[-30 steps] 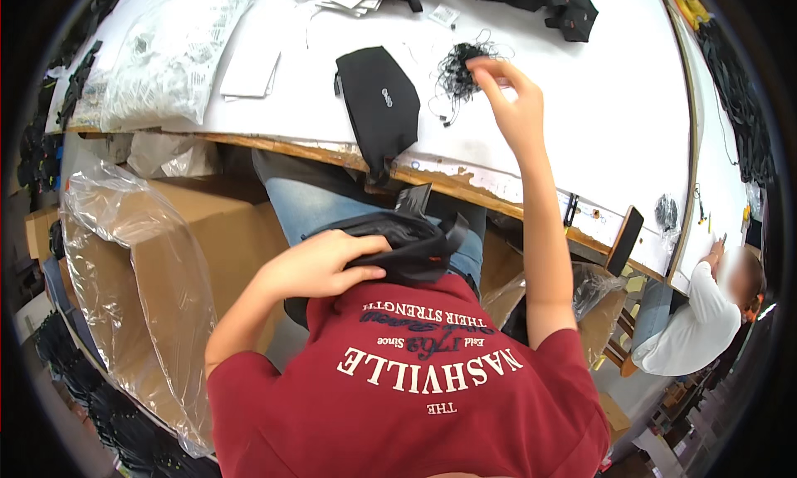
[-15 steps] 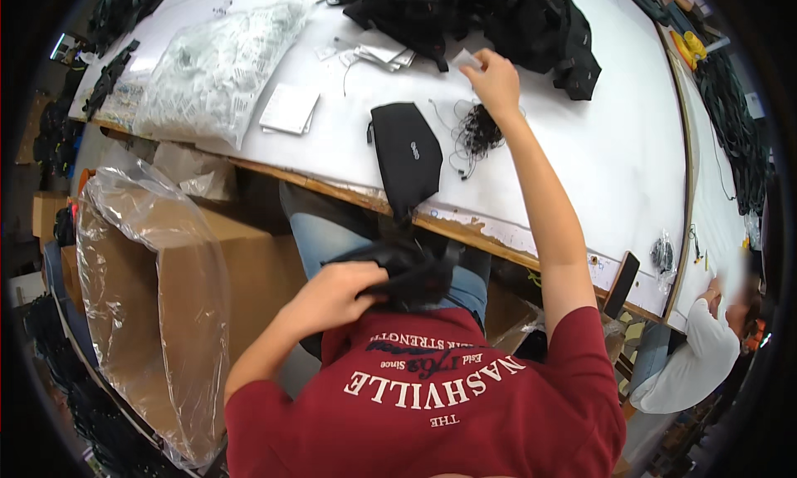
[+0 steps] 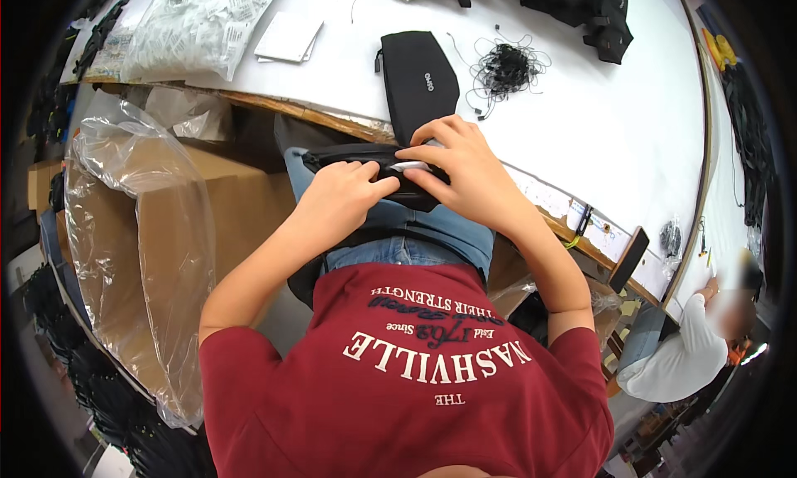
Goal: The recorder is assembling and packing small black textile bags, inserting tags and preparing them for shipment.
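Over the person's blue jeans (image 3: 457, 235), the left hand (image 3: 344, 194) is gripping a black pouch (image 3: 415, 198); farther right, a small white slip (image 3: 407, 166) is showing, and the right hand (image 3: 466, 169) is pinching it against the pouch.

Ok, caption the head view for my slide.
Left hand and right hand at a black pouch, the right pinching a white slip; cord tangle on the table beyond.

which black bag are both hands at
The bag over the lap: the left hand grips it and the right hand holds a white slip at it. The flat bag and black heap lie on the table.
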Action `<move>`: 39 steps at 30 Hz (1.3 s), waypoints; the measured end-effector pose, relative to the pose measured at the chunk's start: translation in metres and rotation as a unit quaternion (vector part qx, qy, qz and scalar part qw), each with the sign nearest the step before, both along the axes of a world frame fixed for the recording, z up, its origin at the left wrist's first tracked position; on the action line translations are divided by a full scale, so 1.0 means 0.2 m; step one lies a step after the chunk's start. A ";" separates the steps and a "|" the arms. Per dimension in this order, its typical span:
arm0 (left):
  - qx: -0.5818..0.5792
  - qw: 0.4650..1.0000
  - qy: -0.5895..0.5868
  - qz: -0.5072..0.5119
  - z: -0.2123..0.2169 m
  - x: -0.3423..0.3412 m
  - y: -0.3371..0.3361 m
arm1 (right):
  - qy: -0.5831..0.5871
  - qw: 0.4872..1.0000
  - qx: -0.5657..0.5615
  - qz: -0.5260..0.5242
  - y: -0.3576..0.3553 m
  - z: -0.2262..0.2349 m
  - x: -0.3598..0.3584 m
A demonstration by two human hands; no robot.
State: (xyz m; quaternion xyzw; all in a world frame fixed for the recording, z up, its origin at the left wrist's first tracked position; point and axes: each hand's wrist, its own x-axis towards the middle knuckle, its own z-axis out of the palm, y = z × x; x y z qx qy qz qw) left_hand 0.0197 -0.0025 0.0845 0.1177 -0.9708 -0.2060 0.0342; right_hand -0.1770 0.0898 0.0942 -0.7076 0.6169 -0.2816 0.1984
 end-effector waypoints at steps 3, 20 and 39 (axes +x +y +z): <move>0.003 1.000 -0.005 0.020 -0.02 0.05 0.02 | -0.075 0.996 0.048 -0.016 0.05 -0.02 0.00; 0.143 0.984 -0.084 0.060 -0.06 0.17 0.14 | -0.031 0.992 0.117 0.034 0.18 -0.13 0.11; 0.055 0.991 0.005 0.119 0.10 0.18 0.00 | -0.080 0.973 0.144 -0.162 0.30 -0.21 -0.12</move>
